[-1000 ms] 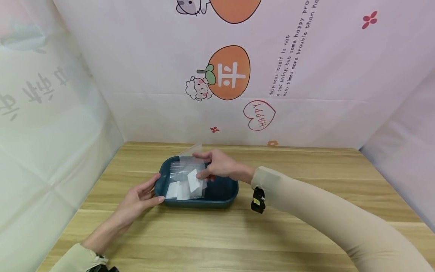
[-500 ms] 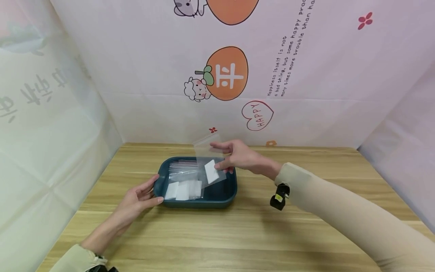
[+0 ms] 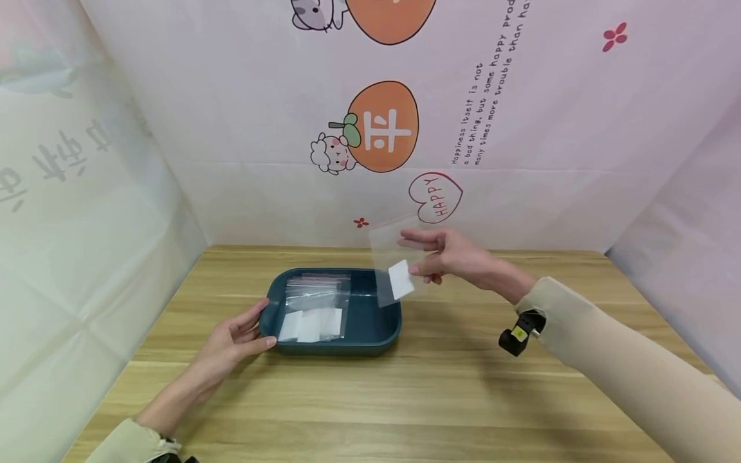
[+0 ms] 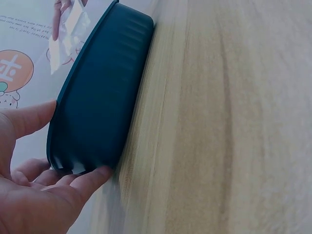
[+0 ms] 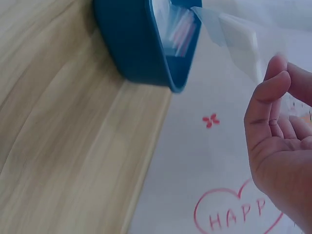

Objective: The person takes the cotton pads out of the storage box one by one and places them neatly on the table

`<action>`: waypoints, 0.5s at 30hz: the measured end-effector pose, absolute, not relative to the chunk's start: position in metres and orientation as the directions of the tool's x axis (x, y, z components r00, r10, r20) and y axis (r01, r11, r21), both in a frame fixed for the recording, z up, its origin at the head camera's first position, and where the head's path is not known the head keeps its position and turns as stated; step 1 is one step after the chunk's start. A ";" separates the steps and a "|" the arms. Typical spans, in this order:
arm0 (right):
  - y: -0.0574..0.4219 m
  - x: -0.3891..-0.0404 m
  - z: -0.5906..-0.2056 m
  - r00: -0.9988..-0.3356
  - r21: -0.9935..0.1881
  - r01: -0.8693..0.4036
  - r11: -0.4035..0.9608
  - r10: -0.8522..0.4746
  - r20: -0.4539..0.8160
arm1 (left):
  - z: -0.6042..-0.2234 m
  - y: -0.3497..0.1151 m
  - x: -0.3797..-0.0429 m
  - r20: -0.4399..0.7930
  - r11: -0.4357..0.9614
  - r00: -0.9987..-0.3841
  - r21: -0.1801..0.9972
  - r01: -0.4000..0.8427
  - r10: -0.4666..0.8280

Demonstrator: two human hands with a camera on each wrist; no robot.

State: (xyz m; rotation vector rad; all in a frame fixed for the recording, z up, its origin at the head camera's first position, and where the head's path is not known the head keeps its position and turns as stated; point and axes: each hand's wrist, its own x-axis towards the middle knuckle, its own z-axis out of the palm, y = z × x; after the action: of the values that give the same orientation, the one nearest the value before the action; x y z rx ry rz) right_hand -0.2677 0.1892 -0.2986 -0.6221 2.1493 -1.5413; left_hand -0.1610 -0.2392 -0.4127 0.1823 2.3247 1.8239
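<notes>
My left hand (image 3: 228, 341) holds the left end of a dark teal plastic tray (image 3: 336, 349), thumb and fingers spread round its wall. In the left wrist view the thumb lies at the tray's (image 4: 97, 92) rim. My right hand (image 3: 463, 257) pinches a clear zip bag (image 3: 383, 247) between thumb and fingers, above the tray's right end. Inside that bag is a small white rectangular piece (image 3: 400, 280). Several similar zip bags (image 3: 315, 296), each with a white piece low down, lie overlapped in the tray's left half.
The tray stands on a wood-grain table (image 3: 370, 399). A white printed cloth (image 3: 260, 128) hangs behind the table's back edge, with plain pale cloth (image 3: 695, 212) along the right side. A black camera (image 3: 514, 341) is strapped to the right wrist.
My right hand has lifted one zip bag off the others and carried it up and to the right. My left hand still holds the tray's left end.
</notes>
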 end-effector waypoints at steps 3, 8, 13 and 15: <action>0.202 -0.269 -0.301 -0.816 -0.956 -0.104 0.276 -0.573 -0.076 | -0.413 -0.240 -0.161 -0.067 0.235 -0.976 0.972 -0.016 0.209; 0.222 -0.271 -0.306 -0.831 -0.961 -0.077 0.265 -0.549 -0.085 | -0.414 -0.239 -0.161 -0.053 0.223 -0.976 0.975 -0.005 0.210; 0.239 -0.273 -0.313 -0.824 -0.963 -0.060 0.263 -0.557 -0.101 | -0.414 -0.240 -0.161 -0.052 0.219 -0.975 0.976 -0.004 0.215; 0.244 -0.275 -0.317 -0.817 -0.963 -0.050 0.264 -0.565 -0.112 | -0.414 -0.240 -0.160 -0.055 0.218 -0.974 0.976 -0.006 0.218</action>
State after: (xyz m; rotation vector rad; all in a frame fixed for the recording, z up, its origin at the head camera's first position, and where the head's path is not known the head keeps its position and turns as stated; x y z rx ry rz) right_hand -0.2751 0.2444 -0.3174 -0.5568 2.1033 -1.5784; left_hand -0.1605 -0.2399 -0.4141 0.2025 2.3049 1.8480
